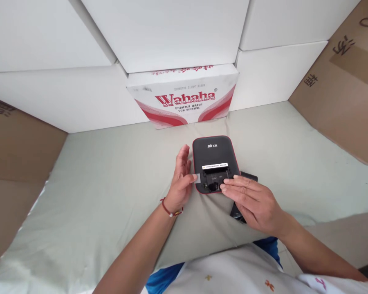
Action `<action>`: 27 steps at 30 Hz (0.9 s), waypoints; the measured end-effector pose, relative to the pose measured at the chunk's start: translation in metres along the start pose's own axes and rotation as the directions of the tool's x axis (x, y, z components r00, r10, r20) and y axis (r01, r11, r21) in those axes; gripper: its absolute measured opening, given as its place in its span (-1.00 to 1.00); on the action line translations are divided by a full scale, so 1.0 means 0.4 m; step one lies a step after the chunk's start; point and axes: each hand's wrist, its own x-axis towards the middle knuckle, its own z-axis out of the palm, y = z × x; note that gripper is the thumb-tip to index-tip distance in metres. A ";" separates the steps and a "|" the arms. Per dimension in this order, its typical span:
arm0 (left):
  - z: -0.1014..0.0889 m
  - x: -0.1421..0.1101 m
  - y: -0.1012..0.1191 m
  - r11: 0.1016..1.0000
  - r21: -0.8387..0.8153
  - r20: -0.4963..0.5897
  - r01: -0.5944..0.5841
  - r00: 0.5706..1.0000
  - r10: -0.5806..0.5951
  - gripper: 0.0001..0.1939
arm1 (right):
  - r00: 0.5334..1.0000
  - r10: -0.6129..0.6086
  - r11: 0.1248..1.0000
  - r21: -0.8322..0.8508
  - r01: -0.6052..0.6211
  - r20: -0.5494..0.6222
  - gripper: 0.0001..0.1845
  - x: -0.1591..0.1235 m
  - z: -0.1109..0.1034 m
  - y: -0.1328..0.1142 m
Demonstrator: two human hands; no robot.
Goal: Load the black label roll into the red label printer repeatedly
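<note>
A flat black device (213, 153) with a red edge, rounded corners and white lettering lies on the cloth. Its near end has an uncovered recess (214, 179) below a white warning label (215, 166). My left hand (181, 179) is beside its left edge, fingers extended, the thumb touching a small grey tab (198, 178). From the right, my right hand (254, 200) reaches over with straight fingers, the tips at the recess; its thumb is mostly hidden. Dark items (249, 176) show partly around this hand, and I cannot make out their kind.
Greenish-grey cloth (110, 183) covers the surface. Behind the device stands a red-and-white water carton (187, 100) against stacked white boxes (171, 32). Brown cardboard boxes flank both sides, left (15, 171) and right (340, 110). The cloth's near edge hangs by my lap.
</note>
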 end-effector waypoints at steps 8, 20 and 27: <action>-0.001 0.003 -0.023 1.000 -0.021 0.065 -0.010 0.998 0.011 0.10 | 0.999 -0.014 1.000 -0.008 0.015 0.029 -0.49 0.014 -0.013 -0.003; -0.005 0.015 -0.057 0.994 -0.003 0.124 -0.109 0.986 0.109 -0.10 | 0.687 0.572 0.781 -0.553 -0.290 0.448 -0.71 0.317 0.000 0.073; -0.013 0.024 -0.070 0.991 -0.013 0.145 -0.136 0.980 0.137 -0.10 | 0.581 0.638 0.718 -0.664 -0.212 0.505 -0.69 0.369 0.062 0.089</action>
